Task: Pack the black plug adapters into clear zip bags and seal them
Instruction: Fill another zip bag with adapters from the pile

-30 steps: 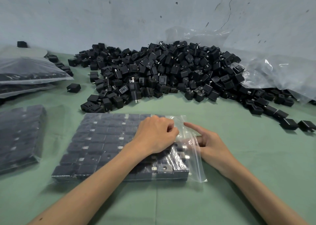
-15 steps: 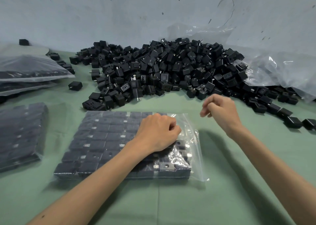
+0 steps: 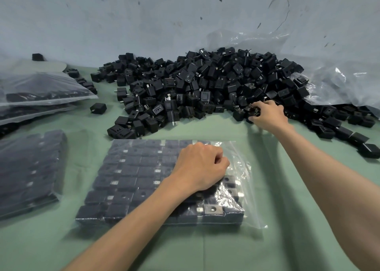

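While the left hand [image 3: 202, 165] stays curled on the nearly full bag [image 3: 133, 168], pinching its film by the open mouth, the right hand [image 3: 267, 115] has left that mouth and now grips adapters [image 3: 251, 111] at the edge of the pile [image 3: 205, 85]. That suggests more filling before sealing. To the left lie packed bags [image 3: 30, 168]; the way back looks unobstructed.

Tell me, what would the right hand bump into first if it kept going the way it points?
The pile of black adapters: the right hand seems to grip one at its near edge.
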The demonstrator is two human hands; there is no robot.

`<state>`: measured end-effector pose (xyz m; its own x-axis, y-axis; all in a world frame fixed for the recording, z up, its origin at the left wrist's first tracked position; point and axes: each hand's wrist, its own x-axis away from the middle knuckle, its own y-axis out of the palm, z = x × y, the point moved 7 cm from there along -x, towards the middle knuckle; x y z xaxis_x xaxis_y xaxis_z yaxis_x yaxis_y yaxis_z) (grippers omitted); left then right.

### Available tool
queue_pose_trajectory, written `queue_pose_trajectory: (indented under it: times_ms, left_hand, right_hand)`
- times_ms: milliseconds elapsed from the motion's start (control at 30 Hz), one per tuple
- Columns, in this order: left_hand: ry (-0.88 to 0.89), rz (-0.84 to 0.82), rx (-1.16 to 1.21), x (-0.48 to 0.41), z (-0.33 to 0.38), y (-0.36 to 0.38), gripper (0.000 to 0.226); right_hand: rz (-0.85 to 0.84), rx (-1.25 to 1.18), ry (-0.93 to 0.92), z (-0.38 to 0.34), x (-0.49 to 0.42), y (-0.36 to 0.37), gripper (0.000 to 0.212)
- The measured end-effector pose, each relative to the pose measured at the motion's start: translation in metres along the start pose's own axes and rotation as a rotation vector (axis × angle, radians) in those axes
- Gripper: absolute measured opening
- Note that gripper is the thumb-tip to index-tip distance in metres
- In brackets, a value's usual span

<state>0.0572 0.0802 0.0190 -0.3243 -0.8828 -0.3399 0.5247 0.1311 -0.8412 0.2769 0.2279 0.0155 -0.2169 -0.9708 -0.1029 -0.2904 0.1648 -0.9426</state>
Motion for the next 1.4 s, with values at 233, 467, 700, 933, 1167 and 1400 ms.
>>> queue_pose_trajectory:
  times_ms: [233,467,700,933,1167,1400]
  left_hand:
    - [0.01,0.005,0.004,0.0,0.001,0.0,0.039]
    - [0.019,0.006,0.009,0.0,0.0,0.0,0.038]
    - [0.014,0.017,0.013,0.0,0.0,-0.001,0.036]
    - [0.017,0.002,-0.013,0.0,0.001,-0.001,0.039]
    - [0.007,-0.015,-0.003,0.0,0.001,-0.002,0.04]
    - [0.019,0.002,0.002,-0.001,0.0,-0.001,0.042]
  right_hand:
    - [0.092,-0.04,-0.066,0.008,0.014,0.005,0.054]
    - [0.239,-0.212,-0.163,0.007,0.048,-0.001,0.025]
    - [0.251,-0.773,0.053,0.027,0.106,-0.008,0.016]
    - [-0.055,-1.35,0.096,0.019,0.132,0.014,0.016]
    - [-0.151,-0.915,-0.078,0.008,0.137,0.01,0.013]
    - [-0.324,-0.914,-0.152,-0.016,0.147,0.018,0.022]
